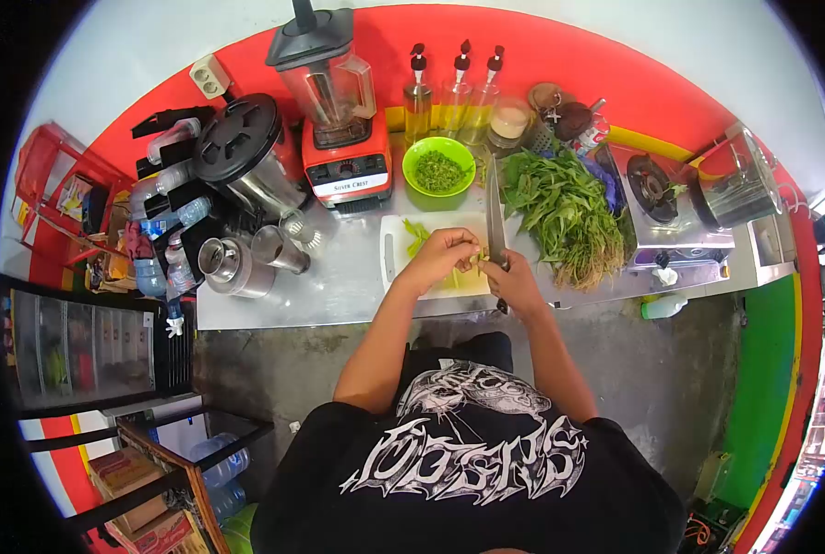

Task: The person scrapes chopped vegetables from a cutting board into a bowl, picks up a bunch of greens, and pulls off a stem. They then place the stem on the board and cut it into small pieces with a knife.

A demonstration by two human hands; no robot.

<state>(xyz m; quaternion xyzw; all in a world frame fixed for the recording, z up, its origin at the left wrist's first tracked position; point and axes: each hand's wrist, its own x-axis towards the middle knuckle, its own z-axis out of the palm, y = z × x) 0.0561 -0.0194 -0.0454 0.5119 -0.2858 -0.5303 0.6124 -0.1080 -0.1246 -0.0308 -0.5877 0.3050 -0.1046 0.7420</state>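
Note:
My right hand (517, 283) is closed around the dark handle of a large knife (496, 208), its blade pointing away from me. My left hand (442, 257) is closed in a pinch, its fingertips meeting those of my right hand at a small pale yellowish piece (483, 253), too small to name. Both hands are over a white cutting board (388, 249). Green cut pieces (416, 236) lie on the board's left side, with pale strips partly under my hands. Just behind the board stands a bright green bowl (412, 189) of chopped greens (438, 172).
A heap of leafy greens with roots (560, 208) lies right of the board, before a gas stove (685, 242). A red blender (348, 166), pump bottles (418, 109) and a steel jug (233, 268) stand behind and left. The steel table's front edge (339, 317) is near me.

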